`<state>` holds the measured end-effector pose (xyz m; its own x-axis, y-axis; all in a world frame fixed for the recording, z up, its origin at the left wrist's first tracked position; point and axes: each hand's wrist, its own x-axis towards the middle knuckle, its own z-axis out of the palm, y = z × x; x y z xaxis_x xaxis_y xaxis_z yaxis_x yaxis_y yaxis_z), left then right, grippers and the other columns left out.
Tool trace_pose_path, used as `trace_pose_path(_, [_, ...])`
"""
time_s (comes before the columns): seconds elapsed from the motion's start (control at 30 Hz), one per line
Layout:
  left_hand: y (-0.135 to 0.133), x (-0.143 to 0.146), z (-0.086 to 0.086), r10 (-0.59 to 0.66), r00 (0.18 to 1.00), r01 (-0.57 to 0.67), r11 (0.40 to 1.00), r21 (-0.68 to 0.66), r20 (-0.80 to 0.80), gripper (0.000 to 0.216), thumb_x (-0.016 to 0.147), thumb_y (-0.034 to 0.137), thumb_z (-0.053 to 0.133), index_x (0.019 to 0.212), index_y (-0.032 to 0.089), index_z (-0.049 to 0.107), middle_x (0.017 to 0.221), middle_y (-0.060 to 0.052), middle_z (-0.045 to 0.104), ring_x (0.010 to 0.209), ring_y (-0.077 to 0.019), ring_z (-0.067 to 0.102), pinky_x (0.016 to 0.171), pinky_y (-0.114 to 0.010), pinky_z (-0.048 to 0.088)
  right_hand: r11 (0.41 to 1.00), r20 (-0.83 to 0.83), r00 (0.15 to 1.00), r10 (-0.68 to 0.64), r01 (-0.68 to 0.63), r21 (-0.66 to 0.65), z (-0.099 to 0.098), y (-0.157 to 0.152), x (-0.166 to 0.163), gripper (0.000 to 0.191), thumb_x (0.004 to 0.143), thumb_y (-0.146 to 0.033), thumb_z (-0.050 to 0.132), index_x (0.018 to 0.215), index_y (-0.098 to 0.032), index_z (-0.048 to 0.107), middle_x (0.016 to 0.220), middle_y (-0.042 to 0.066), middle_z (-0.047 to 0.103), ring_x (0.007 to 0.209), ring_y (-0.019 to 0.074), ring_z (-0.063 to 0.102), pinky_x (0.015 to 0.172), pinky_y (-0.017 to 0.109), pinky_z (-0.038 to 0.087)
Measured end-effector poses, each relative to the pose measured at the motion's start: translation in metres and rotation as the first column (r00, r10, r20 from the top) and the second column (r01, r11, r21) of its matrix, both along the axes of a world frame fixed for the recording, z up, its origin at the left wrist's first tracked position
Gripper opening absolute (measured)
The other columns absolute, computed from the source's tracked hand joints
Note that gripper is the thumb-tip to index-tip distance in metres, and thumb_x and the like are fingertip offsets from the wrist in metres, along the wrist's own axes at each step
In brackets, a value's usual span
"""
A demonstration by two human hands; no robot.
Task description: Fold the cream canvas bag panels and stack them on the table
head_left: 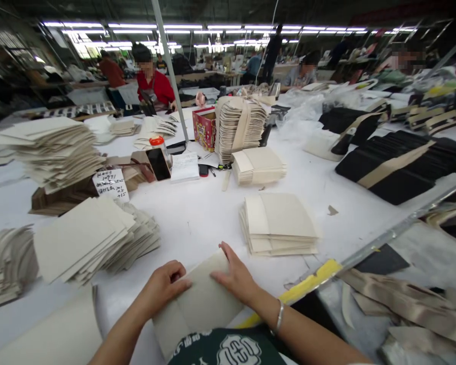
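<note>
A cream sheet of fabric-like material with a faint crease lies at the near edge of the white table, its lower part hidden by a dark green garment. My left hand grips its left edge, thumb on top and fingers curled. My right hand holds the far right corner between thumb and fingers, with a bracelet at the wrist. Just beyond my right hand sits a small stack of folded cream pieces. To the left, a fanned stack of cream sheets lies close to my left hand.
Behind stand a banded stack, a red patterned box, a phone and a handwritten note. Strapped black pieces lie right. Yellow tape marks the table edge. A person in red works across the table.
</note>
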<state>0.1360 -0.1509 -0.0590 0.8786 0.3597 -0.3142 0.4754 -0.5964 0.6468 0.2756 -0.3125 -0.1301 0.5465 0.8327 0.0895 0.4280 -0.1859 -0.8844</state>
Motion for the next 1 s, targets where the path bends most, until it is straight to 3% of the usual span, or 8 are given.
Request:
trace_pose_path(0.03, [-0.008,-0.004,0.008,0.01,0.999,-0.01,1.0,0.014,0.052,0.022,0.07,0.037,0.051,0.063,0.017,0.046,0.061,0.004,0.043,0.059,-0.0109,0.042,0.053,-0.02,0.03,1.0,-0.19,0.982,0.017,-0.016,0.01,0.008,-0.005,0.002,0.056,0.071,-0.039,0.054,0.118,-0.011,0.04,0.113,0.014,0.052,0.1,0.0234,0.05,0.08,0.038,0.043])
trace_pose_path(0.1, [-0.023,-0.012,0.023,0.017,0.994,-0.022,0.999,0.042,0.108,0.021,0.07,0.035,0.052,0.061,0.017,0.047,0.062,0.003,0.046,0.06,-0.0111,0.043,0.054,-0.021,0.031,0.995,-0.495,0.864,0.096,-0.083,0.048,0.026,-0.013,0.006,0.038,0.072,-0.041,0.053,0.098,-0.014,0.054,0.088,0.006,0.062,0.076,0.0184,0.058,0.065,0.03,0.047])
trace_pose_path(0.17, [-0.033,-0.018,0.036,0.016,0.991,-0.024,0.998,0.06,0.131,0.021,0.07,0.034,0.052,0.06,0.017,0.048,0.062,0.003,0.048,0.06,-0.0115,0.045,0.054,-0.021,0.032,0.988,-0.629,0.762,0.155,-0.116,0.104,0.044,-0.02,0.007,0.031,0.07,-0.042,0.055,0.082,-0.014,0.059,0.07,0.001,0.061,0.061,0.0138,0.055,0.058,0.025,0.044])
trace_pose_path(0.37, [-0.057,-0.012,0.062,-0.048,0.973,0.035,0.998,0.059,0.226,0.023,0.079,0.035,0.043,0.077,0.02,0.06,0.072,0.0,0.056,0.068,-0.0122,0.05,0.061,-0.021,0.036,0.967,-0.58,0.776,0.249,-0.166,0.192,0.071,-0.031,-0.005,0.027,0.069,-0.039,0.058,0.076,-0.013,0.062,0.061,-0.002,0.054,0.056,0.0092,0.046,0.055,0.021,0.038])
trace_pose_path(0.47, [-0.07,0.002,0.069,-0.116,0.95,0.076,0.986,0.146,0.291,0.024,0.081,0.033,0.041,0.08,0.021,0.062,0.071,0.0,0.056,0.068,-0.0123,0.05,0.062,-0.021,0.036,0.954,-0.506,0.813,0.29,-0.205,0.217,0.078,-0.034,-0.012,0.025,0.071,-0.038,0.057,0.074,-0.014,0.062,0.059,-0.003,0.052,0.056,0.0083,0.043,0.055,0.02,0.035])
trace_pose_path(0.63, [-0.077,0.006,0.082,-0.21,0.937,0.161,0.969,0.189,0.279,0.017,0.075,0.03,0.05,0.085,0.022,0.061,0.076,0.001,0.058,0.071,-0.0126,0.051,0.063,-0.021,0.036,0.963,-0.383,0.888,0.253,-0.193,0.189,0.089,-0.048,-0.009,0.023,0.072,-0.036,0.056,0.071,-0.014,0.061,0.06,-0.002,0.049,0.058,0.009,0.041,0.056,0.02,0.034])
trace_pose_path(0.8, [-0.064,-0.02,0.086,-0.094,0.979,0.066,0.986,0.152,0.183,0.014,0.068,0.03,0.056,0.077,0.021,0.062,0.075,0.002,0.061,0.069,-0.013,0.053,0.06,-0.02,0.036,0.981,-0.373,0.915,0.156,-0.099,0.166,0.092,-0.056,0.001,0.025,0.072,-0.037,0.055,0.062,-0.014,0.057,0.055,-0.002,0.047,0.054,0.0089,0.04,0.052,0.02,0.032])
trace_pose_path(1.0, [-0.061,-0.032,0.076,0.05,0.971,-0.063,0.997,0.052,0.233,0.014,0.072,0.028,0.053,0.072,0.02,0.064,0.072,0.003,0.063,0.066,-0.0115,0.054,0.061,-0.019,0.037,0.993,-0.549,0.833,0.072,-0.008,0.119,0.088,-0.049,-0.005,0.032,0.067,-0.045,0.058,0.073,-0.013,0.061,0.063,0.001,0.058,0.057,0.0132,0.048,0.053,0.023,0.037])
